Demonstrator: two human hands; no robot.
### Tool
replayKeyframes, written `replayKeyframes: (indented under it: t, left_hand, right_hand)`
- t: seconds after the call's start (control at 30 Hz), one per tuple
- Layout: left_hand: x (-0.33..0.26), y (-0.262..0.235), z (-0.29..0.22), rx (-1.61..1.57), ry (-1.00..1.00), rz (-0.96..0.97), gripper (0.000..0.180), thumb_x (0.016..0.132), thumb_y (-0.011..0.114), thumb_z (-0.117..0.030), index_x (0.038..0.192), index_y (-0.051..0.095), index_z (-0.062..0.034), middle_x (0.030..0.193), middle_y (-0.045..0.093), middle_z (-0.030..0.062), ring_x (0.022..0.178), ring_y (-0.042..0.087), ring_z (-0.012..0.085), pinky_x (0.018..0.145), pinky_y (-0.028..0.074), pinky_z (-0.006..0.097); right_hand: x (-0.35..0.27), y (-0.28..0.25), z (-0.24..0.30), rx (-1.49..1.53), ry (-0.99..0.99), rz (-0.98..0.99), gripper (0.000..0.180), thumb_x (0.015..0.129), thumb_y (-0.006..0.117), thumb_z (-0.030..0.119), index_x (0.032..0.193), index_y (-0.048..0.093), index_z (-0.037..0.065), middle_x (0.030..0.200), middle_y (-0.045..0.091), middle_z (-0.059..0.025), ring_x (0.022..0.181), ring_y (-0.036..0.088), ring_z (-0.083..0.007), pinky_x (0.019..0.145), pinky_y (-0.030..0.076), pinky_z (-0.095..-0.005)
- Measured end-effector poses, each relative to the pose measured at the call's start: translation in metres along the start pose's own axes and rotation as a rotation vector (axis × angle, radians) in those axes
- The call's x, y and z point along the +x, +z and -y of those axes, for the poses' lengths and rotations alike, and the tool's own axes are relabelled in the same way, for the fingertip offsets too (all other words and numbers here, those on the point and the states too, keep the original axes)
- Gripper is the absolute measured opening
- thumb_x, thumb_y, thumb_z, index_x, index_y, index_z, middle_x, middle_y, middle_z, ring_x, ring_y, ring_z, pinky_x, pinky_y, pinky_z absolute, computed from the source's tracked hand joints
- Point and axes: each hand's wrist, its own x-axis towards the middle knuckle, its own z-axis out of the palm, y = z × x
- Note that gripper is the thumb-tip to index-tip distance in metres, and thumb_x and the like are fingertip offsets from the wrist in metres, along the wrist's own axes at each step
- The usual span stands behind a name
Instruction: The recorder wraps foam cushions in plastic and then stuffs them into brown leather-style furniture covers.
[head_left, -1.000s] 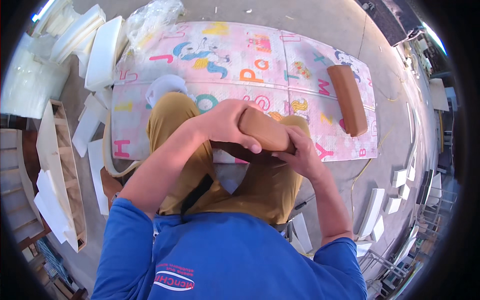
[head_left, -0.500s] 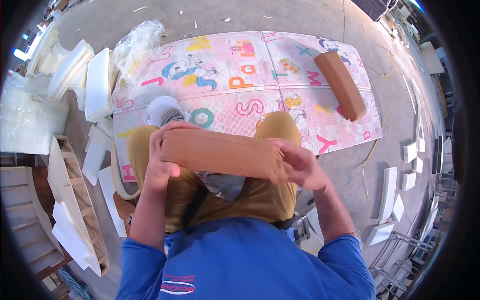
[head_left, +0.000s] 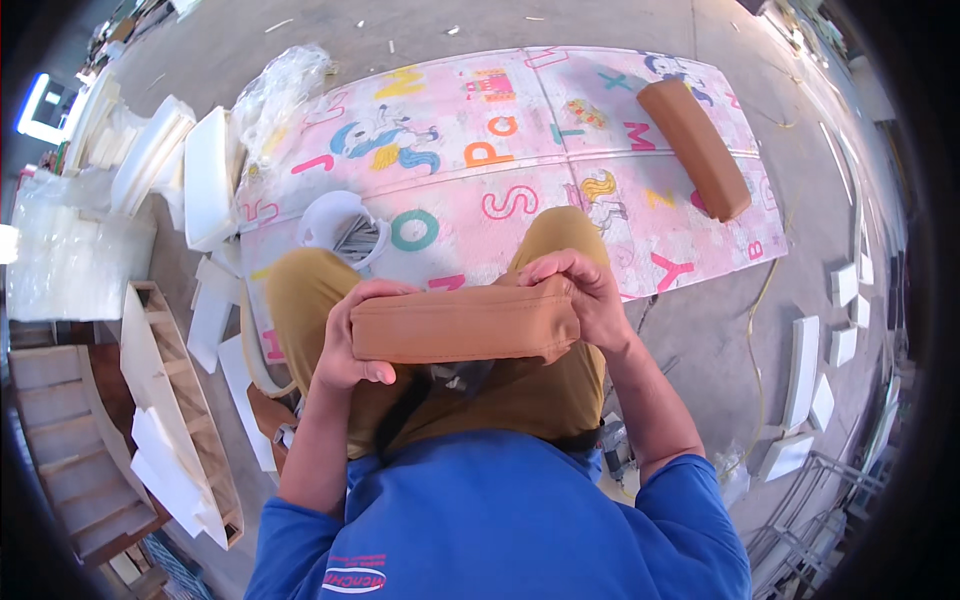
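Note:
A brown leather-look cushion (head_left: pixel 460 322), long and block-shaped, is held level above my lap between both hands. Around its left end my left hand (head_left: pixel 358 330) is closed, with the thumb along the lower side. My right hand (head_left: pixel 588 300) grips the right end, where the cover looks loose and puckered; some of its fingers lie over the top edge. A stitched seam runs along the cushion's upper side. A second brown cushion (head_left: pixel 697 150), slightly curved, lies on the right part of the printed mat (head_left: pixel 460 210). Beyond my left knee stands a white bucket (head_left: pixel 330 218) holding thin grey pieces.
White foam blocks (head_left: pixel 212 180) and clear plastic wrap (head_left: pixel 285 95) lie at the left. Wooden frames (head_left: pixel 180 400) stand nearer on that side. At right are several white pieces (head_left: pixel 802 370), a yellowish hose (head_left: pixel 752 340) and a metal rack (head_left: pixel 815 510).
The cushion has been turned and levelled, bringing its seam into view. My right hand has moved up over the end's top edge. The view has shifted slightly.

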Motion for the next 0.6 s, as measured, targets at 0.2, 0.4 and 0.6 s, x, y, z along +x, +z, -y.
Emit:
replayKeyframes:
  t: [0.2,0.4,0.6]
  left_hand:
    - [0.008,0.014,0.001,0.057,0.048,-0.003,0.084,0.052,0.091,-0.032,0.119,0.054,0.0030,0.119,0.057,0.0143,0.114,0.053,0.0238,0.099,0.038,0.036]
    - [0.016,0.011,-0.004,0.085,-0.033,0.035,0.090,0.051,0.090,-0.040,0.120,0.052,0.0037,0.118,0.056,0.0165,0.112,0.053,0.0260,0.098,0.039,0.039]
    - [0.031,0.018,-0.007,0.156,-0.068,0.083,0.091,0.050,0.091,-0.041,0.119,0.053,0.0032,0.119,0.056,0.0165,0.114,0.052,0.0260,0.099,0.038,0.039]
  right_hand:
    - [0.021,0.010,-0.032,0.265,-0.095,-0.040,0.018,0.088,0.050,0.022,0.086,0.052,0.005,0.081,0.049,-0.0040,0.072,0.045,-0.0134,0.069,0.040,-0.0274]
    - [0.026,0.008,-0.032,0.423,-0.236,0.039,0.027,0.077,0.051,0.031,0.074,0.045,0.005,0.070,0.041,-0.0059,0.066,0.037,-0.0182,0.065,0.035,-0.0319]
    - [0.028,0.003,-0.042,0.688,-0.305,-0.071,0.025,0.078,0.048,0.027,0.065,0.042,0.006,0.059,0.036,-0.0031,0.056,0.030,-0.0163,0.055,0.028,-0.0318]
